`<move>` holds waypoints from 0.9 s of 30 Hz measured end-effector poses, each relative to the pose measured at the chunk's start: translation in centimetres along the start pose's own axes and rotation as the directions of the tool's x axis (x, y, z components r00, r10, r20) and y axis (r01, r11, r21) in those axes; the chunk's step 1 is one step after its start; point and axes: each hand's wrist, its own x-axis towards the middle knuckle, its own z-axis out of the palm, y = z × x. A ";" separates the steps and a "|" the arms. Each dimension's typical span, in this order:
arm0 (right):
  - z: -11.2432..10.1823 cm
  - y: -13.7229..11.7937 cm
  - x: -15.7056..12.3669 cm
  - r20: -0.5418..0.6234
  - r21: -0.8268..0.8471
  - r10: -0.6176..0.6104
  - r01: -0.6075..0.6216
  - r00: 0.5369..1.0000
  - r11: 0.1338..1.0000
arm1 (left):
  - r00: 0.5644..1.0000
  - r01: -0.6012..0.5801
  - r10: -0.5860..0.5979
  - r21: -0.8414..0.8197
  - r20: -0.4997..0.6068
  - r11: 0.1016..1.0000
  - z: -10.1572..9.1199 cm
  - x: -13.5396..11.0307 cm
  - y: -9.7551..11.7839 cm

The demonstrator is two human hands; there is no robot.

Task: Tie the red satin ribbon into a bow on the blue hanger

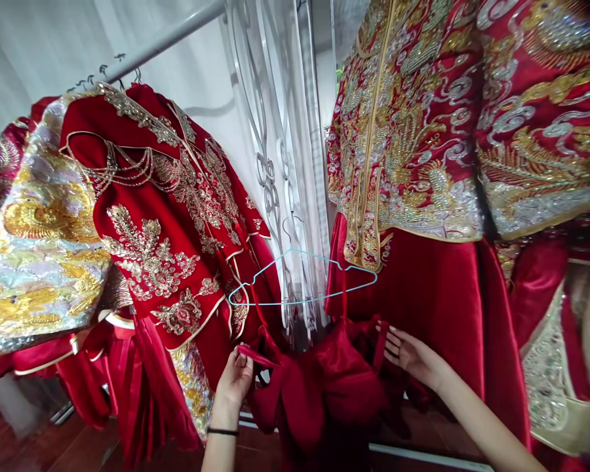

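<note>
A dark red dress with thin straps hangs from a light blue wire hanger in the lower middle. My left hand, a dark band on its wrist, pinches a red fabric strip at the dress's left side. On the other side, my right hand has its fingers around another red strip of the dress. The thin straps loop over both sides of the hanger. What the hanger's hook rests on is hard to make out.
A red jacket with gold embroidery hangs on a white rail at left, among several garments. Beaded red and gold jackets hang at right above a red skirt. White scrolled metalwork stands between.
</note>
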 end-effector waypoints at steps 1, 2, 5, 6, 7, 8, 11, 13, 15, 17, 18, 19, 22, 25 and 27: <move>0.3 0.0 -0.1 0.034 0.031 -0.003 0.002 0.999 1.000 | 1.000 0.009 -0.009 -0.028 -0.006 1.000 0.3 -0.3 -0.3; 0.7 -0.1 -0.2 0.060 0.061 -0.008 0.005 0.998 0.998 | 1.000 0.020 -0.021 -0.063 -0.013 0.998 0.7 -0.6 -0.6; 1.6 -0.8 -0.7 0.056 0.022 -0.065 0.063 0.996 0.998 | 0.999 0.014 -0.018 -0.129 -0.027 0.992 1.8 -1.6 -1.3; 1.8 -1.1 -0.8 0.033 -0.034 -0.091 0.092 0.995 0.995 | 0.999 0.008 -0.014 -0.138 -0.038 0.990 2.0 -1.9 -1.5; 1.9 -1.4 -1.0 0.013 -0.094 -0.113 0.114 0.994 0.989 | 0.999 0.016 -0.023 -0.134 -0.048 0.991 2.0 -2.1 -1.9; 2.0 -1.7 -1.0 -0.006 -0.145 -0.127 0.125 0.992 0.982 | 0.997 0.038 -0.045 -0.117 -0.062 0.992 1.8 -2.3 -2.2; 1.8 -2.2 -0.9 -0.052 -0.205 -0.129 0.116 0.990 0.972 | 0.989 0.108 -0.113 -0.053 -0.095 0.993 0.7 -3.1 -2.7; 1.5 -2.5 -0.5 -0.059 -0.205 -0.144 0.130 0.988 0.970 | 0.992 0.093 -0.097 -0.046 -0.085 0.995 0.2 -3.7 -2.2; 1.3 -2.8 0.0 -0.045 -0.196 -0.186 0.173 0.982 0.965 | 0.999 0.025 -0.026 -0.048 -0.031 0.999 0.4 -4.4 -1.1; 1.4 -3.3 0.7 -0.028 -0.166 -0.225 0.217 0.974 0.962 | 0.998 -0.048 0.049 -0.010 0.035 0.999 1.2 -4.5 0.3; 1.5 -3.5 1.0 -0.026 -0.143 -0.234 0.228 0.972 0.963 | 0.995 -0.084 0.082 0.023 0.064 0.996 1.7 -4.3 1.0; 1.7 -3.8 1.4 -0.032 -0.119 -0.233 0.228 0.972 0.966 | 0.990 -0.117 0.111 0.064 0.091 0.991 2.1 -4.0 1.6; 2.5 -4.8 2.5 -0.070 -0.061 -0.214 0.210 0.974 0.976 | 0.961 -0.240 0.202 0.205 0.190 0.949 3.2 -2.5 3.5; 3.4 -6.0 2.9 -0.107 -0.002 -0.221 0.222 0.969 0.975 | 0.919 -0.351 0.259 0.322 0.297 0.879 3.7 -0.9 5.2; 3.9 -6.6 2.8 -0.130 0.046 -0.238 0.246 0.963 0.968 | 0.904 -0.395 0.297 0.339 0.307 0.854 3.8 0.1 5.9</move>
